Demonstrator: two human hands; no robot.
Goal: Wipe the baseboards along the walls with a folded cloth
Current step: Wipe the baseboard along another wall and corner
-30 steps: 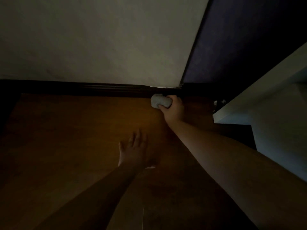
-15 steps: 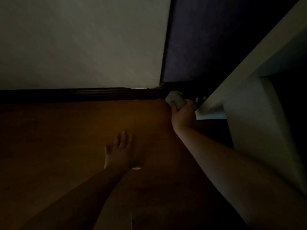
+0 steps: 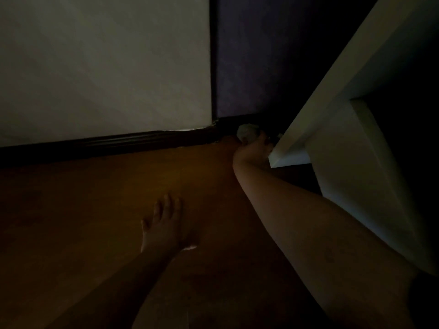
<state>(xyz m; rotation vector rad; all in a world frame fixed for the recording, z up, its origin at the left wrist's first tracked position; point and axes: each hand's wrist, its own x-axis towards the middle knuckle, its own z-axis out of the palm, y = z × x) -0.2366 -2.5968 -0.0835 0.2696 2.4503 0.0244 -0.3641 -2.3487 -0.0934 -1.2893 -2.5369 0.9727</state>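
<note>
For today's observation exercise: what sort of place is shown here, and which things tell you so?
Probably a dim room corner in a home: a wooden floor, a dark baseboard under a pale wall, and white furniture.

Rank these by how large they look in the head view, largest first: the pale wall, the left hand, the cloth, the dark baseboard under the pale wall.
1. Pale wall
2. Dark baseboard, a long thin strip
3. Left hand, though it is nearer the camera, so it looks bigger
4. Cloth, partly hidden in the right hand
</note>
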